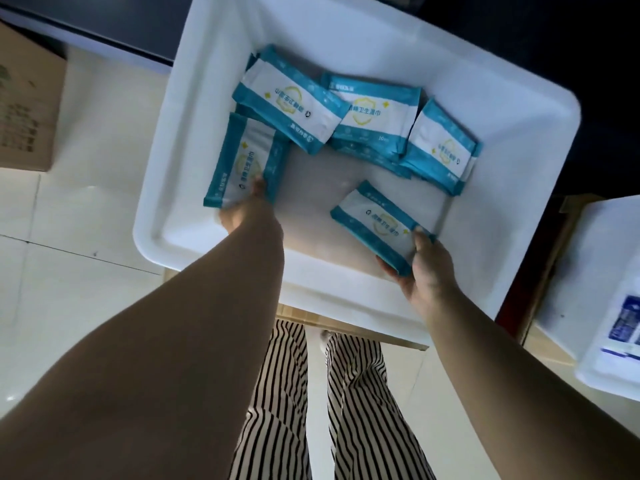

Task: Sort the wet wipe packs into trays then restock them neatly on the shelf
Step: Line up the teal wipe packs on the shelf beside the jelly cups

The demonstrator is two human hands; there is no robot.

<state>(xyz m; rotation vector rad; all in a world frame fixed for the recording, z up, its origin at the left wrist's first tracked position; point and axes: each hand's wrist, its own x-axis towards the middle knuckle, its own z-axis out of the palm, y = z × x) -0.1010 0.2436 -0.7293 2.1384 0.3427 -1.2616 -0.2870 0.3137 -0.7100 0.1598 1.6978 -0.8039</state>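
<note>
A large white tray (519, 140) holds several teal-and-white wet wipe packs. My left hand (244, 209) grips the near end of a pack (242, 157) lying along the tray's left side. My right hand (427, 268) holds the near corner of another pack (372, 225) at the tray's front right, thumb on top and fingers under it. More packs lie heaped at the back: one tilted on top (291, 105), one in the middle (374, 116), and one to the right (440, 147).
A cardboard box (27, 102) stands on the tiled floor at the left. A second white tray (595, 265) with blue-and-white packs (623, 327) sits at the right edge. The big tray rests on a wooden surface. My striped trousers show below.
</note>
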